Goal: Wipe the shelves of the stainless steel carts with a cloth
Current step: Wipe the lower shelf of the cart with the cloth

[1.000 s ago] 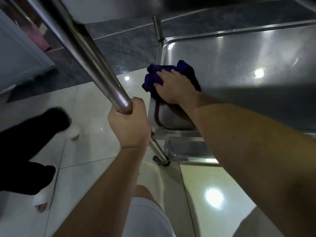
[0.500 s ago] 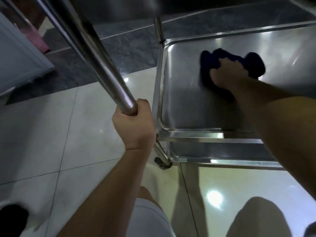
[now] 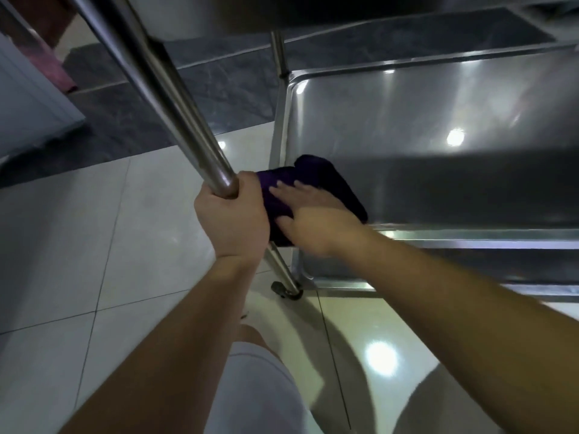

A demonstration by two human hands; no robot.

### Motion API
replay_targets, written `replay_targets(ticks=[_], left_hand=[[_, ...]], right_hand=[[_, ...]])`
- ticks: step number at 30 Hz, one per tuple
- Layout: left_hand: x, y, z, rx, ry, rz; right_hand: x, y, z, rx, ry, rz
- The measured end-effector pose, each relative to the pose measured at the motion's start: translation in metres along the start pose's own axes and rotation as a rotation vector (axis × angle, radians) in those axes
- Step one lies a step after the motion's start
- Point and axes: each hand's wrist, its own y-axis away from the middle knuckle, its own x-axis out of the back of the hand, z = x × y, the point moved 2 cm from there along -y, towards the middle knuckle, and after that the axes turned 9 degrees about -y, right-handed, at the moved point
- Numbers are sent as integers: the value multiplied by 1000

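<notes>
The stainless steel cart's middle shelf (image 3: 438, 126) fills the upper right. A dark purple cloth (image 3: 332, 180) lies bunched at the shelf's near left corner. My right hand (image 3: 313, 214) presses flat on the cloth with fingers spread. My left hand (image 3: 233, 214) is closed around the cart's upright steel post (image 3: 163, 89), which runs diagonally from the top left. Part of the cloth is hidden behind my left hand. A lower shelf (image 3: 470, 270) shows beneath the front rim.
A caster wheel (image 3: 286, 289) stands on glossy white floor tiles (image 3: 94, 245) below the corner. Dark grey tiles (image 3: 141, 120) lie beyond. A white cabinet (image 3: 31, 98) sits at far left. The rear post (image 3: 279, 54) rises at the shelf's back corner. My knees show at the bottom.
My right hand has swept the cloth from the shelf's middle back to the near left corner. My left hand stays on the post. The dark-trousered leg at left is gone.
</notes>
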Motion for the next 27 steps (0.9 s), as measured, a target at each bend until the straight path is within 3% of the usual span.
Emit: replay_targets(ticks=[6, 12, 15, 19, 24, 27], left_hand=[[1, 2, 6, 23, -6, -13], [-1, 4, 10, 37, 18, -9], [-3, 6, 9, 40, 67, 7], [-6, 8, 9, 40, 126, 5], [-7, 10, 11, 39, 127, 30], [-6, 8, 10, 21, 86, 41]], right_hand=[[36, 66, 57, -251, 55, 203], [119, 143, 177, -651, 53, 430], [126, 136, 184, -796, 20, 538], [95, 63, 120, -582, 23, 533], [41, -21, 25, -98, 76, 196], [39, -38, 19, 1, 94, 117]])
